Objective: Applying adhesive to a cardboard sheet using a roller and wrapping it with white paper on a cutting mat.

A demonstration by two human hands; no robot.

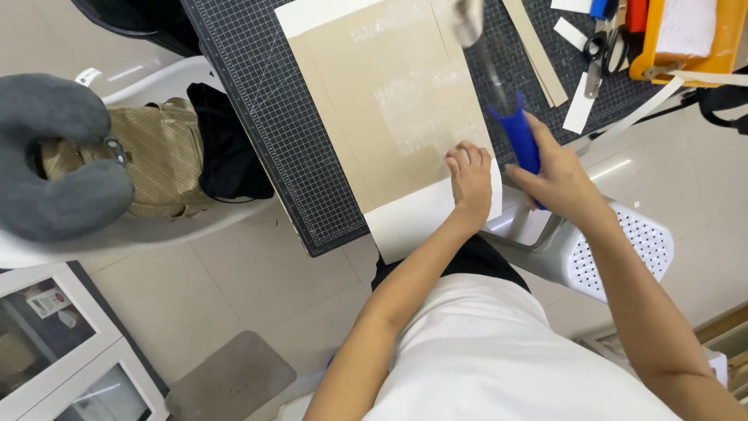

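A tan cardboard sheet (382,101) lies on a white paper sheet (413,222), both on a dark gridded cutting mat (257,101). My left hand (470,181) presses flat, fingers apart, on the sheet's near right corner. My right hand (557,175) is closed around the blue handle of a brush (517,132). Its shaft and blurred head (468,19) stretch over the cardboard's right edge. Patches on the cardboard look shiny and wet.
Cardboard strips (538,54), white paper scraps, scissors (600,48) and an orange tray (686,39) lie at the mat's right. A white chair (148,226) at left carries a beige bag (160,156), black cloth and a grey neck pillow (54,156). A white perforated stool (623,249) stands under me.
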